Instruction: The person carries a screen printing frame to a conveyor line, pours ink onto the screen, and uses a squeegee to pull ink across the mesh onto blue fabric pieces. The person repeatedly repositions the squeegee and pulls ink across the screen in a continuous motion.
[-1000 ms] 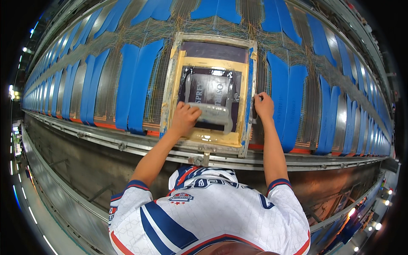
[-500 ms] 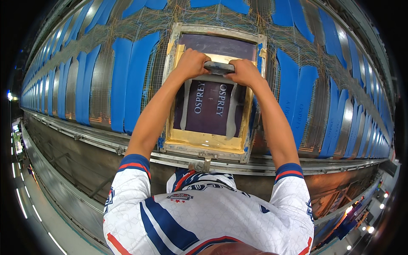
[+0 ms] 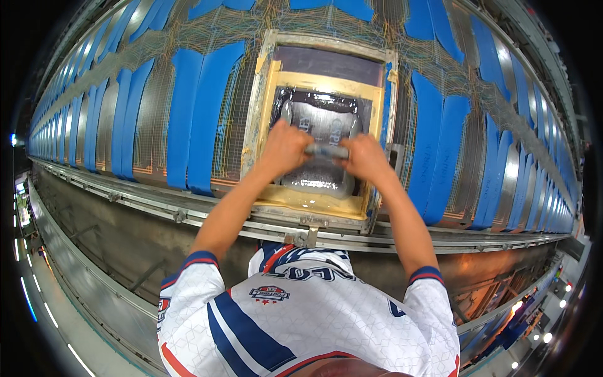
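Note:
My left hand (image 3: 284, 149) and my right hand (image 3: 365, 159) are closed around opposite ends of a grey squeegee (image 3: 327, 151). The squeegee lies across the window of a screen-printing frame (image 3: 328, 43), over its middle. Wet, glossy ink (image 3: 321, 116) spreads over the dark mesh beyond the squeegee, with pale lettering partly showing through. Yellowish tape (image 3: 308, 200) borders the mesh. The hands are slightly blurred, and they hide part of the mesh on both sides.
Blue fabric pieces (image 3: 206, 116) lie in rows on a long table to the left, right and far side of the frame. Along the table's near edge runs a metal rail (image 3: 157, 208). A small metal bracket (image 3: 313, 236) joins the frame's near side to it.
Both hands have drawn the squeegee toward me, from the far part of the mesh to its middle. Shiny ink now covers the lettered area, which was mostly uncovered before.

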`<move>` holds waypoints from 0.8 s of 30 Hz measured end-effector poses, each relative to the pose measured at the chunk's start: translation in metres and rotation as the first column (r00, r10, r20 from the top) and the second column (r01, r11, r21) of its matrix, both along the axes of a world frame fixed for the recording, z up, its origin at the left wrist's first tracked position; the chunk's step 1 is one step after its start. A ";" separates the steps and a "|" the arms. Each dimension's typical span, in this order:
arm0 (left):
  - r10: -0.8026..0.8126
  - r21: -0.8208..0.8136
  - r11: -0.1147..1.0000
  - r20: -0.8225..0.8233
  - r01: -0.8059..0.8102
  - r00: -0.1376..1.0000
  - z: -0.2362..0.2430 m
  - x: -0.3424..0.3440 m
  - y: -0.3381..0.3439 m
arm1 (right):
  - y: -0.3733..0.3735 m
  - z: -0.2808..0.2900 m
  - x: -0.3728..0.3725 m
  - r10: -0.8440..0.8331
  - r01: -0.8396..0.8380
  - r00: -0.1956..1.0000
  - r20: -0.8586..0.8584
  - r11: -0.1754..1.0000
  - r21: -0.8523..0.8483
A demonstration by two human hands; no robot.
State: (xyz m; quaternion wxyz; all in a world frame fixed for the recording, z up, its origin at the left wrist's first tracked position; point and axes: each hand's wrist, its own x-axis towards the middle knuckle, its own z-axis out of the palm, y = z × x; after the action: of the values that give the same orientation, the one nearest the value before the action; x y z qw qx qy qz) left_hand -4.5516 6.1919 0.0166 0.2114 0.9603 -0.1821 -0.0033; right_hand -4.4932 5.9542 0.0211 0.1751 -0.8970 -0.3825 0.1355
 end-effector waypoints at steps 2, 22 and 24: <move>0.000 0.031 1.000 0.041 -0.002 0.999 -0.002 0.058 0.013 | 0.016 0.010 0.054 -0.055 0.054 0.998 -0.022 0.998 -0.006; 0.001 0.015 1.000 0.001 -0.001 1.000 -0.013 -0.044 -0.003 | 0.001 -0.011 -0.044 -0.043 0.044 0.997 -0.067 0.999 0.000; 0.061 -0.026 0.998 0.075 -0.059 0.995 -0.017 -0.087 -0.009 | -0.003 0.000 -0.071 -0.028 0.035 0.991 -0.130 0.998 0.048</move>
State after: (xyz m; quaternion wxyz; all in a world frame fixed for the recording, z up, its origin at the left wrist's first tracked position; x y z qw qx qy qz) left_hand -4.6384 6.1825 -0.0009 0.2157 0.9622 -0.1609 0.0417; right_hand -4.5646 5.9508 0.0208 0.2240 -0.8876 -0.3595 0.1810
